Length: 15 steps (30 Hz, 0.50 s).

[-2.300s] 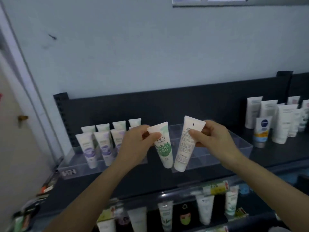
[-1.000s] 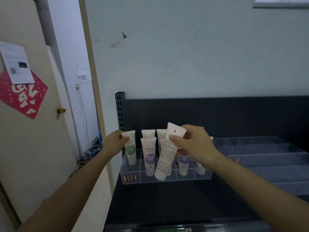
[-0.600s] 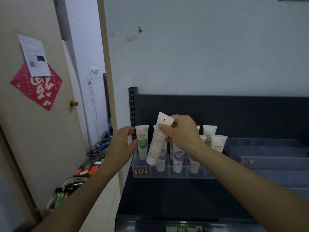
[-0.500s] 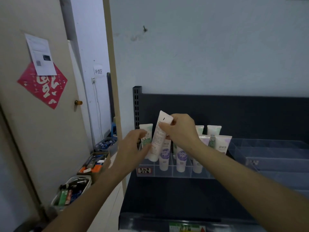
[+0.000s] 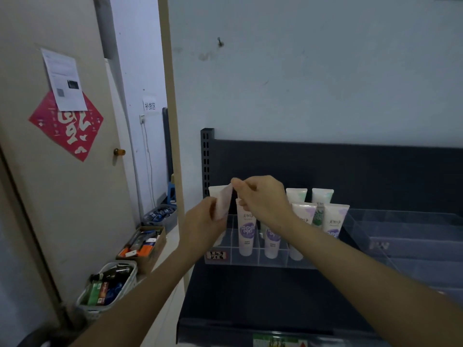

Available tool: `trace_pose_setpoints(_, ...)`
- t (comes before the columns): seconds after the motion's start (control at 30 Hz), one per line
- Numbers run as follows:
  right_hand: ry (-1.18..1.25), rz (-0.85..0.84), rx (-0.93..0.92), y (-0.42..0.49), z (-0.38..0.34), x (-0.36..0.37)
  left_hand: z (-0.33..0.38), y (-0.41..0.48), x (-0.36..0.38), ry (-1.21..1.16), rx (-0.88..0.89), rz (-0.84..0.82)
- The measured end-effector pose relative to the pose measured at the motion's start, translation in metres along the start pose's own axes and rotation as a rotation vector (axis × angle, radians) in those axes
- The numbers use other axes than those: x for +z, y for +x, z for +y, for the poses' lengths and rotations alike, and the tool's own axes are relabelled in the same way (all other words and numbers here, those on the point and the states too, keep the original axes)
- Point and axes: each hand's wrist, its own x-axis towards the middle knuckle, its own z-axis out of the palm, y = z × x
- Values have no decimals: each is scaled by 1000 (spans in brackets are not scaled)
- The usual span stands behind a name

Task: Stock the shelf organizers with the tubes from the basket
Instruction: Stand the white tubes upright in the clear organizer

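Partly — blurred tube (image 5: 223, 204) behind left hand (image 5: 203, 224)

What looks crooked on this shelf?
Only the tube that the left hand and right hand hold: it leans over the organizer's left end, not yet seated. The other tubes stand upright.

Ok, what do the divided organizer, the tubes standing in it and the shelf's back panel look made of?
Organizer: clear rigid plastic, probably acrylic; what stands inside shows through its glossy walls. Tubes: soft-looking plastic, matte white, printed labels, flat crimped ends. Shelf back panel: likely painted metal, matte black, with a perforated upright at its left edge.
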Motion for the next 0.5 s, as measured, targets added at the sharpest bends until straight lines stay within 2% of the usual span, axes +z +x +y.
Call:
trace_pose_setpoints(0.17, 19, 31, 69, -1, 11, -18, -19, 9, 3, -319, -229, -171)
trace_pose_setpoints(0.3, 70, 27, 95, -9, 17, -28, -24, 10, 7, -304, -230, -257)
trace_pose_setpoints(0.5, 89, 25, 136, -16, 30, -35, -28, 10, 11, -359, -236, -232)
